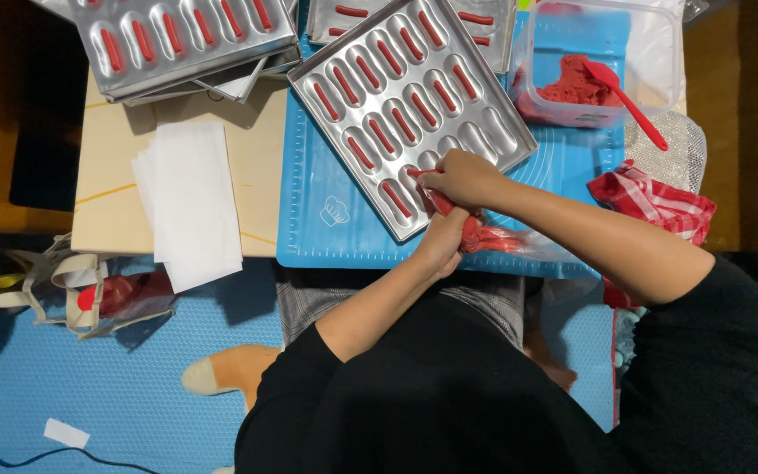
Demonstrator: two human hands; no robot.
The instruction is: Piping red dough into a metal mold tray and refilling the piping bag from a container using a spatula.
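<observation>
Gripping a piping bag (484,235) full of red batter, both hands work at the near edge of the surface, over a blue mat (326,228). The right hand (462,178) is clenched around the bag close to its tip, which rests at the near corner of a metal tray (410,110) with rows of oblong moulds; the left hand (440,244) is closed around the bag's twisted rear part just behind it. The tray lies tilted on the mat, most of its moulds already carrying a red strip, a few near the right hand still bare. At the far left corner sits a stack of filled trays (182,39), and another partly shows beyond the tilted one. A clear plastic tub (660,53) with red batter and a red spatula (629,101) stands at the far right corner. A red checked cloth (655,202) lies near the right edge, and white paper sheets (190,202) lie left of the mat.
</observation>
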